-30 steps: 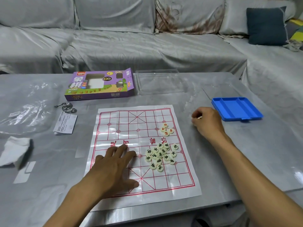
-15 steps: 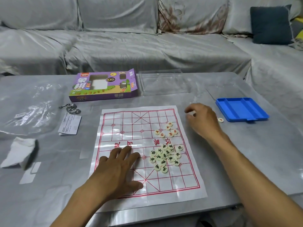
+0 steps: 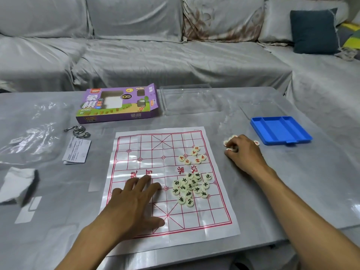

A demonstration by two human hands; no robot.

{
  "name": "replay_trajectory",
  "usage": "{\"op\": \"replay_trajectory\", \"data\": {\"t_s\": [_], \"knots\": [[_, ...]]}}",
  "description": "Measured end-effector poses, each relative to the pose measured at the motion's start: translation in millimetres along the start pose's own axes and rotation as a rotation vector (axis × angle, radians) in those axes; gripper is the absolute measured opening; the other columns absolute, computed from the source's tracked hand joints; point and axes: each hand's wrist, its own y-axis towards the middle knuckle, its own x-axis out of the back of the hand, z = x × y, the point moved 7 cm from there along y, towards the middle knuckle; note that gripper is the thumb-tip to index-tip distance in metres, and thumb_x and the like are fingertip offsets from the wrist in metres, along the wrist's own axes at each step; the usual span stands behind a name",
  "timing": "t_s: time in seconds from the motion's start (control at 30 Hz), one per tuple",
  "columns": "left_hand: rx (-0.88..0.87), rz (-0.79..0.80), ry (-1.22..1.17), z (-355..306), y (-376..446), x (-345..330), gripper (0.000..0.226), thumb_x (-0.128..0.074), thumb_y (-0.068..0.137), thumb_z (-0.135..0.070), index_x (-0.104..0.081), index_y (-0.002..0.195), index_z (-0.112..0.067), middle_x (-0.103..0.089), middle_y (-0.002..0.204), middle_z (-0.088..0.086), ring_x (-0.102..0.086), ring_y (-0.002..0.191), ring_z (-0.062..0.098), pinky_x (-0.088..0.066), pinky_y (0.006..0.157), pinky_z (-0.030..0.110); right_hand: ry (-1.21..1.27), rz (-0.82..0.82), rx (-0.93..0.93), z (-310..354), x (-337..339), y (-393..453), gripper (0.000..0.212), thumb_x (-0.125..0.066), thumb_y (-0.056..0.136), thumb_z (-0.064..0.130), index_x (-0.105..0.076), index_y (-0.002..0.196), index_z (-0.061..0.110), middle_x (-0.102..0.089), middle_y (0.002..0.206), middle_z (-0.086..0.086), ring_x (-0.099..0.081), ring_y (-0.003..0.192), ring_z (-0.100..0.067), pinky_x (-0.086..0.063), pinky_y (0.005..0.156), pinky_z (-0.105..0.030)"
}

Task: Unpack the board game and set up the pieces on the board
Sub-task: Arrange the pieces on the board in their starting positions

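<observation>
Curling over a small cluster of red-lettered pieces (image 3: 230, 142) on the bare table (image 3: 292, 182), the right hand's fingers (image 3: 232, 151) pinch at least one disc at their tips, with others lying loose just beyond the knuckles and one stray piece (image 3: 256, 142) between the wrist side of the hand and the blue tray (image 3: 280, 130). That right hand (image 3: 245, 152) sits off the paper board (image 3: 169, 184), to its right. The left hand (image 3: 134, 203) lies flat and spread on the board's near left part, fingers straight, pressing the sheet down and holding nothing. On the board, a heap of black-lettered pieces (image 3: 191, 189) is bunched right of centre, and a smaller group of red-lettered ones (image 3: 192, 155) sits just beyond it; none appears to stand on its proper point yet. The step in hand looks like gathering the spilled red discs from the table. The next move probably calls for carrying them onto the board without dropping any, then fetching the stray. Farther off lie the purple game box (image 3: 118, 104), a clear plastic lid (image 3: 189, 100), a leaflet (image 3: 77, 151) and a metal wire puzzle (image 3: 78, 131).
</observation>
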Motion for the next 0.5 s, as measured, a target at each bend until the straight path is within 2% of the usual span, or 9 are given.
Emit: {"op": "replay_trajectory", "data": {"t_s": [0.13,0.27,0.33,0.4,0.5], "knots": [[-0.007,-0.006,0.004,-0.3,-1.2,1.0,0.105,-0.014,0.046,-0.084,-0.015,0.144,-0.046,-0.002,0.16,-0.011,-0.005,0.147,0.021,-0.027,0.11,0.044,-0.057,0.004,-0.036,-0.3,0.7,1.3,0.015,-0.066,0.09,0.029,-0.066,0.097,0.015,-0.061,0.104,-0.003,-0.056,0.083,-0.015,-0.047,0.073,-0.029],[-0.009,-0.006,0.001,0.9,-1.3,-0.2,0.104,-0.014,0.048,-0.084,-0.014,0.144,-0.046,-0.002,0.16,-0.011,-0.005,0.146,0.021,-0.028,0.11,0.044,-0.059,0.016,0.007,4.9,3.3,-0.2,0.016,-0.066,0.09,0.026,-0.067,0.103,0.015,-0.064,0.101,-0.004,-0.055,0.083,-0.015,-0.047,0.074,-0.029],[-0.004,0.013,0.001,0.9,-0.9,-0.8,0.096,-0.027,0.059,-0.086,-0.013,0.145,-0.045,-0.001,0.16,-0.011,-0.005,0.146,0.021,-0.027,0.111,0.044,-0.05,0.05,-0.024,3.2,6.1,-0.8,0.023,-0.068,0.088,0.026,-0.066,0.109,0.016,-0.065,0.104,-0.004,-0.057,0.087,-0.016,-0.048,0.076,-0.029],[-0.005,0.014,0.014,0.4,-0.6,-0.5,0.085,-0.045,0.075,-0.08,-0.013,0.145,-0.044,0.0,0.16,-0.011,-0.004,0.147,0.021,-0.025,0.112,0.044,-0.044,0.069,-0.065,-0.2,10.3,-0.9,0.034,-0.071,0.086,0.027,-0.064,0.118,0.017,-0.066,0.109,-0.003,-0.059,0.092,-0.017,-0.05,0.081,-0.031],[-0.007,-0.002,0.029,0.2,-0.4,0.2,0.083,-0.049,0.078,-0.075,-0.013,0.146,-0.044,0.0,0.159,-0.011,-0.004,0.146,0.02,-0.025,0.112,0.043,-0.062,0.095,-0.09,-5.0,13.7,-1.3,0.033,-0.072,0.086,0.023,-0.065,0.117,0.018,-0.067,0.111,-0.004,-0.061,0.093,-0.019,-0.051,0.083,-0.032]]}}
